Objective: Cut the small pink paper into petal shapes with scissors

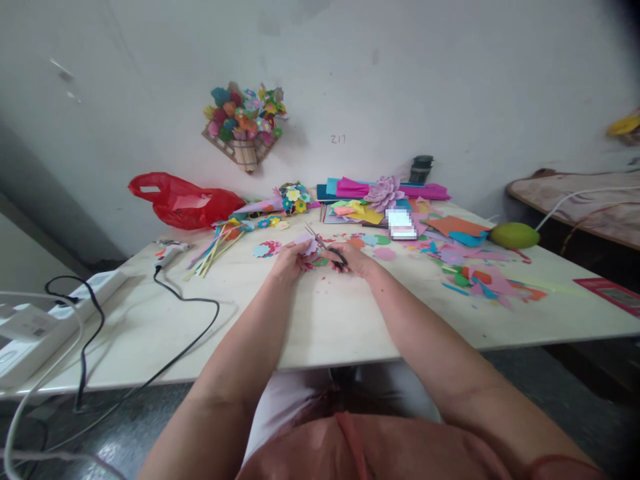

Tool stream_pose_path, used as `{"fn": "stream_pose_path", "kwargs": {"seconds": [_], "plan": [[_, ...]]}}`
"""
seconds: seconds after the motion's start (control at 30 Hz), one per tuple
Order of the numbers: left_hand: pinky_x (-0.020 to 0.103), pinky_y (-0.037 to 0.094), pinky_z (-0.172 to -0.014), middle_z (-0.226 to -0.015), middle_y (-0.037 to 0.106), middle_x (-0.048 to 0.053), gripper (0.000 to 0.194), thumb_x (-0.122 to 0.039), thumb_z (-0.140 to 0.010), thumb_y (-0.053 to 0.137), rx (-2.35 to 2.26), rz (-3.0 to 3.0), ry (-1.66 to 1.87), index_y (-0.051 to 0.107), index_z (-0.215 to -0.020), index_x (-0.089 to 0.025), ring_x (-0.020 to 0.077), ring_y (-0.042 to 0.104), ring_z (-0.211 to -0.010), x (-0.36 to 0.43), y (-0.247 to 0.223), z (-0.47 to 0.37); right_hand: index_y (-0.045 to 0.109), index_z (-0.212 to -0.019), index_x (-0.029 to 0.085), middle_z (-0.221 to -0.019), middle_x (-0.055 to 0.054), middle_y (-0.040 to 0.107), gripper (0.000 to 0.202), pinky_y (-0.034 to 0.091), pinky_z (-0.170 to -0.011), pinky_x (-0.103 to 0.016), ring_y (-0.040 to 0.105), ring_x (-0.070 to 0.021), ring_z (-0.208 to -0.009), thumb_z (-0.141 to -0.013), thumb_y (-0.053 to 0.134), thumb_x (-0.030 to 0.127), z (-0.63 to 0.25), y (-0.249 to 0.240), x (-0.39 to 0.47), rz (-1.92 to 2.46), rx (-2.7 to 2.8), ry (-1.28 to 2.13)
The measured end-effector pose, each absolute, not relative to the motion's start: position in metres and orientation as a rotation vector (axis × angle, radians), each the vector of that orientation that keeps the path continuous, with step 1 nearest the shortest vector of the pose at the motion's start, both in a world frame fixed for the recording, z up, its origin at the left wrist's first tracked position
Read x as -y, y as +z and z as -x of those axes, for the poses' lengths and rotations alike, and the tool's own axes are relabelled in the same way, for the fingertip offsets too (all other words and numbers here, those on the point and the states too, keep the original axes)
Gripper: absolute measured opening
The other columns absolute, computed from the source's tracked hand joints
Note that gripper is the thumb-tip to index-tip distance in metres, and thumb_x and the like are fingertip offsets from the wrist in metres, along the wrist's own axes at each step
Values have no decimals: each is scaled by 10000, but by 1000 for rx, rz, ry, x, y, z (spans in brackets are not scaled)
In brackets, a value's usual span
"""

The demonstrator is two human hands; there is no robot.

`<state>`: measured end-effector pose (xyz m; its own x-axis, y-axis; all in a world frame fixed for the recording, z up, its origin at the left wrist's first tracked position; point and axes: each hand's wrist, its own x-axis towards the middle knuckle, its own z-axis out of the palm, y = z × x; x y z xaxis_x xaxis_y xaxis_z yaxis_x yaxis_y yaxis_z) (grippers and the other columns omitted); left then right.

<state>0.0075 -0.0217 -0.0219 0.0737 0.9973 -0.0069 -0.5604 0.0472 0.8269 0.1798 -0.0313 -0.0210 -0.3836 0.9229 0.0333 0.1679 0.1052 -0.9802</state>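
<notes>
My left hand (pixel 292 261) pinches a small lilac paper piece (pixel 306 244) above the middle of the table. In my right hand (pixel 349 259) is a pair of scissors (pixel 338 256), its dark handles round my fingers and its blades pointing up and left beside the paper. The blades look parted, and whether they touch the paper I cannot tell. Around my hands lie cut paper shapes: a light blue one (pixel 262 251) with red bits to the left, and a pink disc (pixel 385 254) to the right. Tiny pink scraps are scattered just below my hands.
Paper scraps (pixel 487 283) spread over the right of the table (pixel 340 333). A red plastic bag (pixel 187 203), paper flowers (pixel 295 197) and rolled coloured paper (pixel 345 189) line the back. At the left are a glue gun (pixel 171 255) with a trailing cord and a white power strip (pixel 95 293).
</notes>
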Motion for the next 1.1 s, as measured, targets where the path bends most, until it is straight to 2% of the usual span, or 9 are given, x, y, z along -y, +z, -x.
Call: {"fn": "stream_pose_path", "kwargs": {"seconds": [0.2,0.5,0.9,1.1], "plan": [[272,600,-652,-730,696,59,107,-10,-695,682,-751,-750,1360,674,-767,-88,128,654,-633,24,-20,-9,536,-724,159,-481,42,549,281,263,-296,-147,461,-57,-349,-804,699,374,-175,-12,41,1091,1628,1342],[239,582,-623,-708,687,59,77,0,-726,650,-749,-782,1362,677,-744,-71,113,637,-606,26,-18,-11,530,-692,157,-449,46,527,289,255,-285,-154,429,-52,-325,-784,720,354,-172,-8,44,1107,1576,1360],[278,588,-680,-721,690,58,97,-15,-695,685,-778,-757,1367,678,-757,-89,128,646,-637,26,-18,-11,523,-692,158,-437,52,515,290,264,-293,-150,424,-51,-326,-775,725,350,-170,-7,46,1083,1570,1380],[253,578,-648,-713,686,47,99,-17,-694,688,-742,-770,1365,671,-760,-88,115,633,-614,24,-20,-9,521,-700,161,-475,42,556,301,249,-281,-149,451,-52,-332,-802,692,387,-175,-14,40,1048,1654,1353]]}}
